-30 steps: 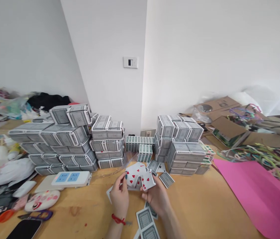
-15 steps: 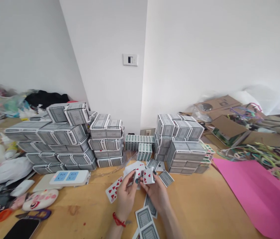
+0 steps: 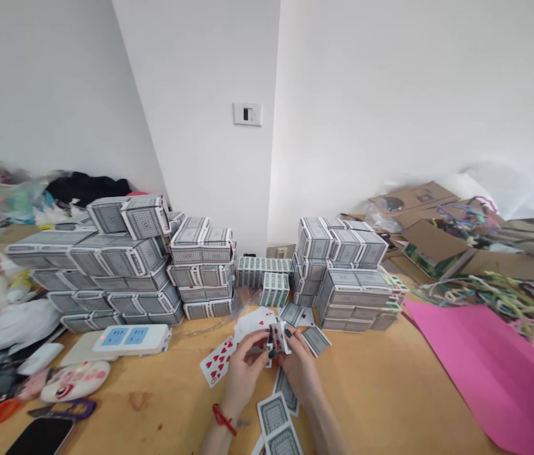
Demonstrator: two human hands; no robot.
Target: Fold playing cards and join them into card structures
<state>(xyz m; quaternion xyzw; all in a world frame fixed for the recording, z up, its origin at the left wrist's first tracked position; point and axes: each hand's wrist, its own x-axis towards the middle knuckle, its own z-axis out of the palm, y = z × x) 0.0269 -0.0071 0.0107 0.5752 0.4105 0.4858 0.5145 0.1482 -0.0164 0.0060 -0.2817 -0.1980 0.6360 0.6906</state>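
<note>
My left hand (image 3: 244,374) and my right hand (image 3: 301,371) meet over the wooden table (image 3: 390,392), both pinching a small bunch of playing cards (image 3: 278,335) with red hearts on their faces. My left wrist wears a red string. A face-up hearts card (image 3: 218,361) lies on the table just left of my left hand. Face-down cards with grey patterned backs (image 3: 277,424) lie between my forearms, and others (image 3: 316,339) lie just beyond my right hand.
Stacks of grey card boxes (image 3: 119,272) stand at the left and another stack (image 3: 342,278) at the right. A white power strip (image 3: 129,339), a phone (image 3: 39,436), a pink sheet (image 3: 494,373) and cardboard boxes with coloured cords (image 3: 461,253) surround them.
The fanned cards have been drawn together into a tighter bunch between both hands. One hearts card has come to lie face up on the table at the left.
</note>
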